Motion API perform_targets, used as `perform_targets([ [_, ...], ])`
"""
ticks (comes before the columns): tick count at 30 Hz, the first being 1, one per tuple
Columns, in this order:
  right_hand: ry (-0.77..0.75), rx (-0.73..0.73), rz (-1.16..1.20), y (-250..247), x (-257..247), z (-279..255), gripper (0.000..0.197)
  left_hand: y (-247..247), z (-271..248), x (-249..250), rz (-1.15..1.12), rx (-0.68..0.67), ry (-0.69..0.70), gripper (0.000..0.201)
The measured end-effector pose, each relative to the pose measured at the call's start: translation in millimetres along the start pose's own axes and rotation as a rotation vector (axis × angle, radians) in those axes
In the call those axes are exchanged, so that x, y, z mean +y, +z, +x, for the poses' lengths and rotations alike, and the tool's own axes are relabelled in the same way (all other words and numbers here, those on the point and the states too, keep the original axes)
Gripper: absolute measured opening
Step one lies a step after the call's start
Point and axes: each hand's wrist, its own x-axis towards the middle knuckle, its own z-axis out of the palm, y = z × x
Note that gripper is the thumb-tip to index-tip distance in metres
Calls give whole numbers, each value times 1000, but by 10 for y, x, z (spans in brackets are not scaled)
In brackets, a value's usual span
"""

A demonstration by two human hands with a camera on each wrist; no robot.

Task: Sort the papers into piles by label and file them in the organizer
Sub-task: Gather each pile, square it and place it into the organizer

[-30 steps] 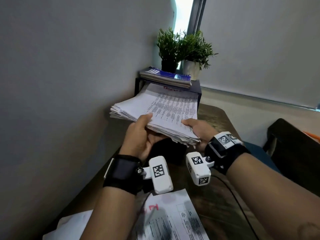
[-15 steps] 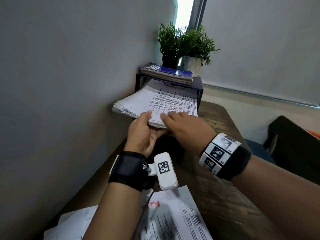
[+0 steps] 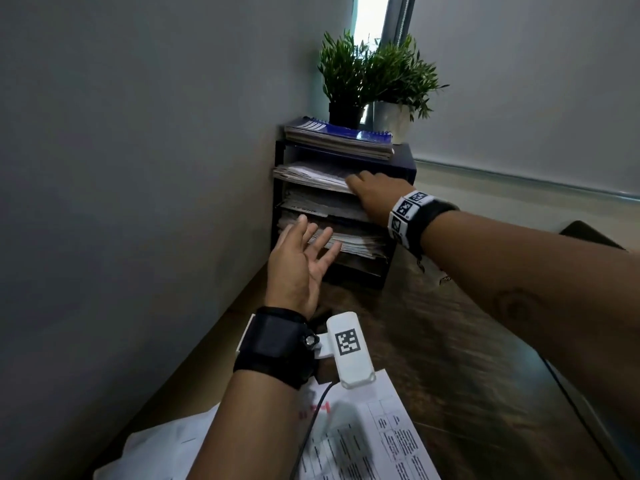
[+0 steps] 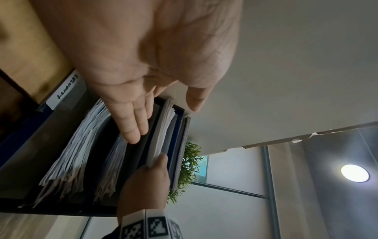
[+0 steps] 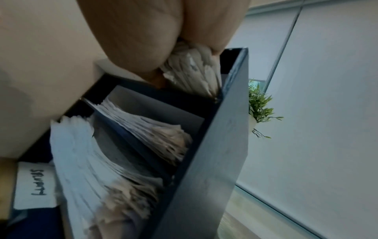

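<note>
A black three-shelf organizer (image 3: 403, 168) stands in the desk's far corner against the wall. Each shelf holds a paper stack: top (image 3: 311, 174), middle (image 3: 318, 202), bottom (image 3: 356, 242). My right hand (image 3: 356, 183) reaches into the top shelf. In the right wrist view its thumb and fingers pinch the near edge of that top stack (image 5: 190, 69). My left hand (image 3: 318, 237) hovers in front of the bottom shelf, palm up, fingers spread, holding nothing. A handwritten white label (image 5: 36, 182) is stuck on the organizer's lower front.
Spiral notebooks (image 3: 339, 136) lie on the organizer's top, with two potted plants (image 3: 374, 74) behind them. Loose printed papers (image 3: 381, 438) lie on the wooden desk (image 3: 450, 341) near me. A grey wall runs along the left, and a dark chair (image 3: 588, 233) is at right.
The stack that both hands held has slid into the top shelf. My left hand let go and dropped lower, open. My right hand moved forward with the stack's edge.
</note>
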Motion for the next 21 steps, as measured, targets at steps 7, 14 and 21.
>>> perform_targets([
  [7,-56,274,-54,261,-165,-40,45,-97,31,-48,-4,92,-2,19],
  [14,67,59,79,223,-51,93,34,-68,0,-115,119,139,31,36],
  [21,-33,169,405,145,-310,-587,31,-105,54,-32,229,201,105,48],
])
